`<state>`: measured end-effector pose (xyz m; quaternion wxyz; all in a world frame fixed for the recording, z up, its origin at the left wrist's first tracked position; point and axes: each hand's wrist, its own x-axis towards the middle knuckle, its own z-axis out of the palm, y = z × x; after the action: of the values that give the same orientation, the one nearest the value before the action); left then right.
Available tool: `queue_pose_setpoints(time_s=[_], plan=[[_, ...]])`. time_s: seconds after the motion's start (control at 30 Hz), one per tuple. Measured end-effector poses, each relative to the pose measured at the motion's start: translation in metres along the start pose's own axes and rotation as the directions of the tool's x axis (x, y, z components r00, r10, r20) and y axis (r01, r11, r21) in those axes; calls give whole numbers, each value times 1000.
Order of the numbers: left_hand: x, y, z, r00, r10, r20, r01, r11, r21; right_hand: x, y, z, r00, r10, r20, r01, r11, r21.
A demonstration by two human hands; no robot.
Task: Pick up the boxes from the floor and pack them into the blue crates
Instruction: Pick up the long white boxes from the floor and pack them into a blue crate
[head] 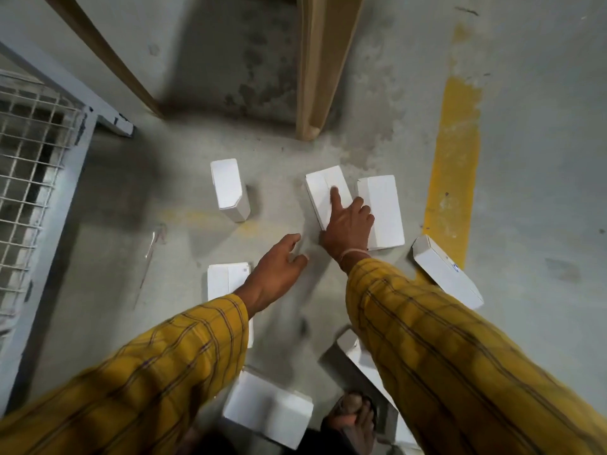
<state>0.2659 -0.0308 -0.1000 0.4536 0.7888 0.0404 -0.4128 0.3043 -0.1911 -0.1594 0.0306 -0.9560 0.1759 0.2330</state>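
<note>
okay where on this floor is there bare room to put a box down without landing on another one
Bare concrete lies between the standing white box and the wire-mesh cage, and right of the yellow floor stripe. It is crowded around the right hand, which rests on the middle box, and near the sandalled foot.

A yellow plaid left sleeve (157, 372) covers the lower half of a white box (226, 279) on the floor, and the right sleeve (460, 356) hides most of another white box (356, 353), itself blurred. The right hand (348, 224) masks the near end of a third box (323, 192). A sandalled foot (353, 418) and the nearest box (266, 405) are smeared and soft, and the bottom edge crops the foot. A wire-mesh cage (29, 152) runs off the left edge.
</note>
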Motion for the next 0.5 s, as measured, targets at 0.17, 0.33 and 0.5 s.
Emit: queue_pose_setpoints(time_s=[0.17,0.33,0.5], plan=[[3,21,-10,1000,-16,-12,13,978,-207,-7,14,-19,977,-73,201,-123,576,808],[4,50,-18,999,-31,38,45,895,-444,-35,30,-55,817,-445,365,-391,36,920],[12,53,-12,999,-32,21,38,820,-571,-16,60,-64,936,-124,329,-223,514,828]])
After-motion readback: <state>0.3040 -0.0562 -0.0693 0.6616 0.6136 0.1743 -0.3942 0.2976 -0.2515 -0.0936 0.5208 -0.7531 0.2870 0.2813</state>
